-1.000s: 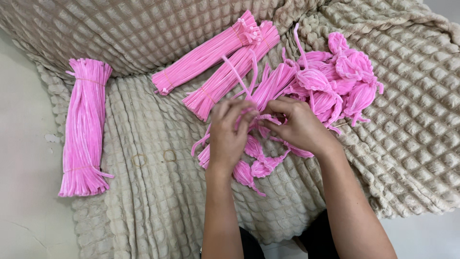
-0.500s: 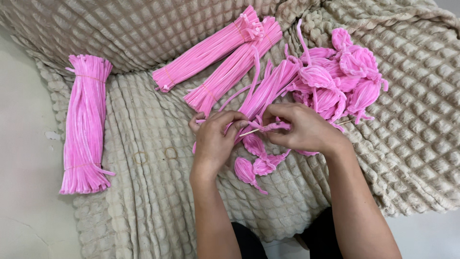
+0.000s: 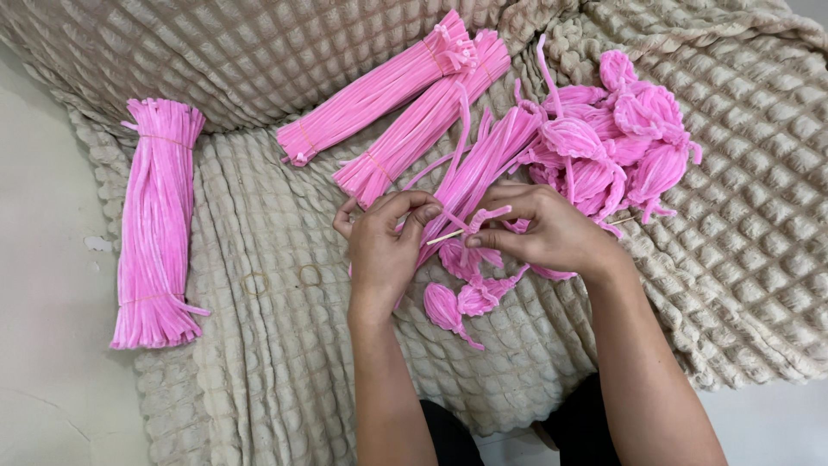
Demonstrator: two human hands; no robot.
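While the left hand (image 3: 384,242) is pinching a thin wooden stick (image 3: 445,236) mid-blanket, the right hand (image 3: 543,231) fingers are gripping a pink pipe cleaner (image 3: 485,216); tight, even turns appear advisable.

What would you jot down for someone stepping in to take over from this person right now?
Left hand and right hand together pinch a thin wooden stick with a pink pipe cleaner at its tip. Done: a pile of pink petal shapes to the right, a few more below the hands. Left: three tied bundles, one far left, two above, plus loose stems.
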